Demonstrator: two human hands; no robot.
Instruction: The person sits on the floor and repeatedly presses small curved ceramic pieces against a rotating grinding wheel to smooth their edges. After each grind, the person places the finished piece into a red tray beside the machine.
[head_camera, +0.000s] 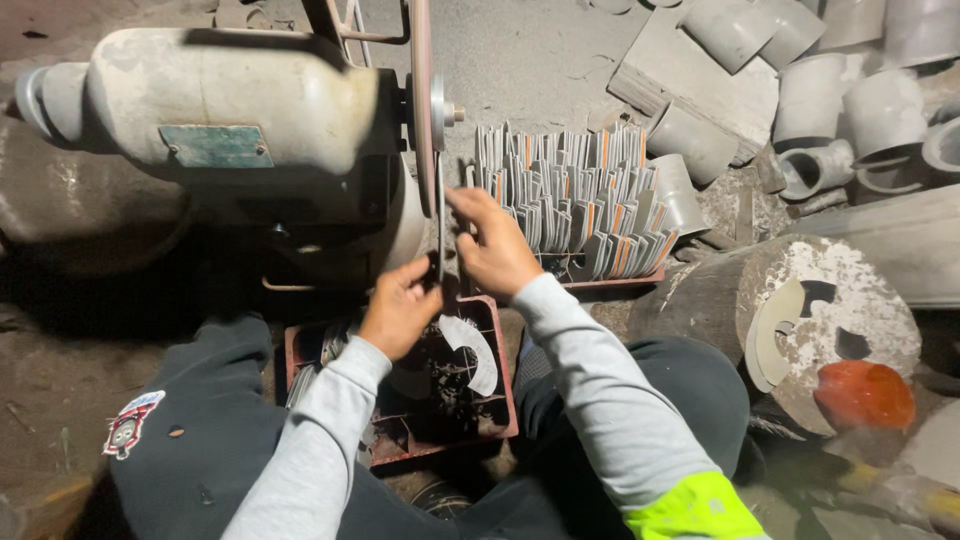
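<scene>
Thin strip partly hidden by both hands, grinder top cut off

A rectangular metal label plate, dull green-blue and scuffed, is fixed flat to the side of the pale motor housing in the upper left of the frame, a small rivet at each visible corner. Low in the left of the frame, a shield-shaped embroidered patch in red, white and blue sits on the dark trouser leg. At upper centre to centre right, thin grey and orange printed cards stand on edge in tight rows, apparently in a reddish tray.
</scene>
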